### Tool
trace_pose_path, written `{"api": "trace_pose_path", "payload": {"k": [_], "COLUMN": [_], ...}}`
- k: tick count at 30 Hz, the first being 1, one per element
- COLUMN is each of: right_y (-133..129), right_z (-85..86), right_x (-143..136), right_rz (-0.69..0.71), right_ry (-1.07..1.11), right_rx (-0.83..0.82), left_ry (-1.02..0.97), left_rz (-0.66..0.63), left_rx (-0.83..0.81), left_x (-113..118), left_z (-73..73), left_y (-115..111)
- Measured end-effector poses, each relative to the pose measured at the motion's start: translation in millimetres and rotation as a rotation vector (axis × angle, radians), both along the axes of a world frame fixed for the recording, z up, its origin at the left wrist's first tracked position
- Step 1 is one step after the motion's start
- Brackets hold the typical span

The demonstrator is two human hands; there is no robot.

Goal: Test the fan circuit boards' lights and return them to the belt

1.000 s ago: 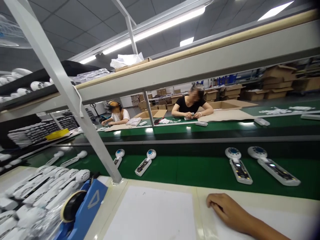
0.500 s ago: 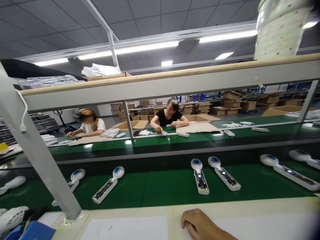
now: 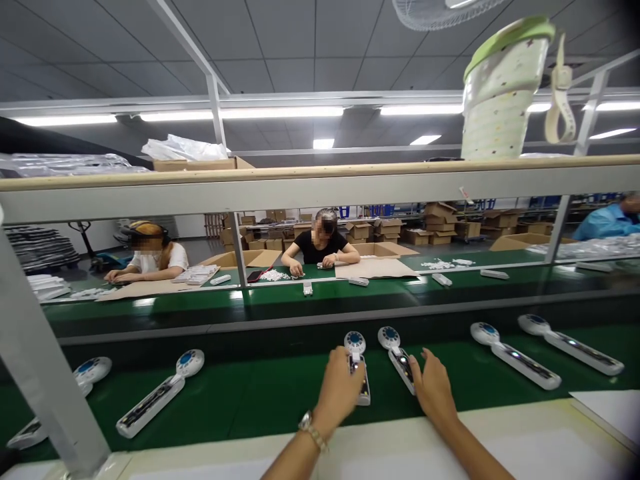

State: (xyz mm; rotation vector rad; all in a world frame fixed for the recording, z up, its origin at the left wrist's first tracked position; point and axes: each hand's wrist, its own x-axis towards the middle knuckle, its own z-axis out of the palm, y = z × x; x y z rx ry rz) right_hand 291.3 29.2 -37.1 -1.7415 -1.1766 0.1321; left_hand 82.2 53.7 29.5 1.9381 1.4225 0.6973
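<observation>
My left hand (image 3: 337,388), with a bracelet at the wrist, curls its fingers over the handle of a white wand-shaped device (image 3: 355,343) lying on the green belt. That device has a round head with a blue centre, and its open handle shows a circuit board. My right hand (image 3: 435,387) is at the right edge of a second white wand-shaped device (image 3: 389,338), fingers apart and one touching or nearly touching its handle. The hand covers part of that handle.
More such devices lie along the green belt (image 3: 260,393), left and right. A grey post (image 3: 47,360) stands at left. A shelf beam (image 3: 300,193) crosses overhead, bearing a light green cup (image 3: 500,100). Co-workers sit across a second belt, beside cardboard boxes (image 3: 440,223).
My right hand has gone from the table edge forward over the belt, and my left hand has come into view onto a device. The view has shifted, levelled and tilted upward.
</observation>
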Motion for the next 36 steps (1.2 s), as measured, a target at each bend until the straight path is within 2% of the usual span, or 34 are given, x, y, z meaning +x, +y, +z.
{"api": "trace_pose_path", "payload": {"k": [2, 5, 8, 11, 14, 17, 19, 22, 26, 31, 33, 36], "right_y": [2, 7, 14, 15, 6, -1, -3, -4, -4, -12, -15, -16], "right_z": [-3.1, -2.1, 2.7, 4.4, 1.0, -2.7, -1.1, 8.9, 21.1, 24.4, 26.1, 28.1], "right_x": [3, -13, -34, -47, -58, -78, -96, -125, -142, -133, -128, -123], "right_rz": [0.036, 0.111, 0.168, 0.257, 0.388, 0.633, 0.759, 0.732, 0.618, 0.664, 0.683, 0.715], "right_ry": [0.053, 0.115, 0.243, 0.382, 0.682, 1.127, 1.225, 1.249, 1.286, 1.299, 1.314, 1.294], "right_rx": [-0.077, -0.144, -0.198, -0.217, -0.171, -0.135, -0.144, -0.155, -0.157, -0.137, -0.141, -0.161], "left_ry": [0.058, 0.066, -0.024, -0.189, -0.374, -0.581, -0.797, -1.019, -1.097, -1.011, -1.023, -1.069], "left_rz": [0.044, 0.075, 0.073, 0.029, -0.014, -0.053, -0.101, -0.153, -0.142, -0.134, -0.166, -0.150], "left_rx": [-0.014, -0.064, -0.128, -0.286, -0.447, -0.580, -0.597, -0.553, -0.652, -0.694, -0.683, -0.729], "left_x": [-6, -2, 10, 10, -7, -31, -45, -62, -74, -74, -73, -75], "left_z": [-1.5, -13.1, -21.9, -22.1, -23.2, -31.3, -38.6, -45.5, -42.0, -32.1, -31.9, -35.0], "left_y": [11, 26, 38, 45, 41, 27, 16, 6, 5, 4, 5, 7]}}
